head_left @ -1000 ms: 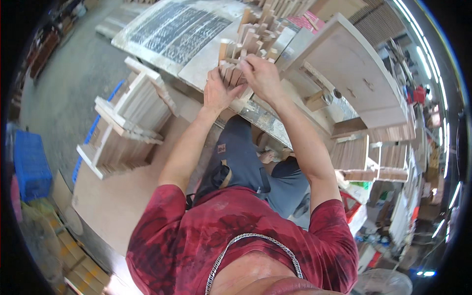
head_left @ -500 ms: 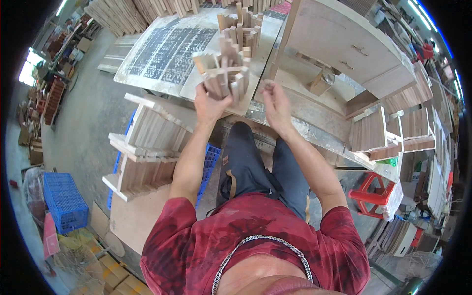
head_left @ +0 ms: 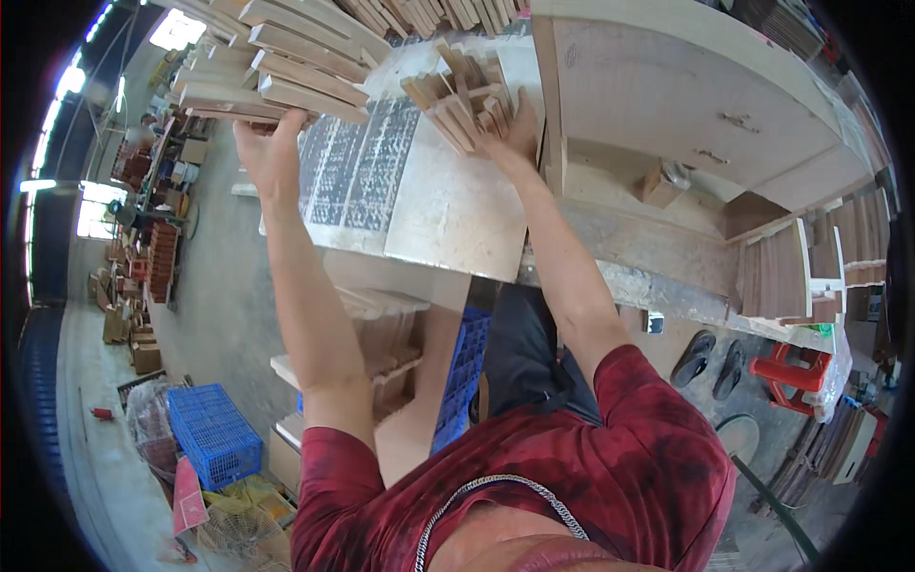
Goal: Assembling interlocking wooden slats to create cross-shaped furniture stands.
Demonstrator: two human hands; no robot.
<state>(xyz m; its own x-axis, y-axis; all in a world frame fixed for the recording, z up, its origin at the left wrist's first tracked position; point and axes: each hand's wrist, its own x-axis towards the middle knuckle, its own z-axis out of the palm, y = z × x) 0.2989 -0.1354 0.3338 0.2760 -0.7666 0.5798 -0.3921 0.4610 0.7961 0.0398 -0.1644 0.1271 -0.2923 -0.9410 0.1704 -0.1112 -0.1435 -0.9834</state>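
My left hand (head_left: pixel 269 153) is raised at the upper left, against the near ends of a stack of pale wooden strips (head_left: pixel 310 95). Its thumb and fingers close around the end of the lower strips, and the fingertips are partly hidden by the wood. My right hand (head_left: pixel 512 140) grips the near right side of a bundle of short wooden sticks (head_left: pixel 457 107), with fingers up along its right side and the thumb in front. The bundle sits on a pale board (head_left: pixel 448 210) on the worktable.
A wooden cabinet frame (head_left: pixel 667 95) stands at the right, with a small wood block (head_left: pixel 664 181) inside. Slatted wooden pieces (head_left: pixel 777 272) lie farther right. A red stool (head_left: pixel 791 372), dark slippers (head_left: pixel 694 358) and a blue crate (head_left: pixel 214 434) are on the floor.
My left hand has let go of the stick bundle and moved up and left to the strip stack. My right hand has come onto the sticks. The view has swung left.
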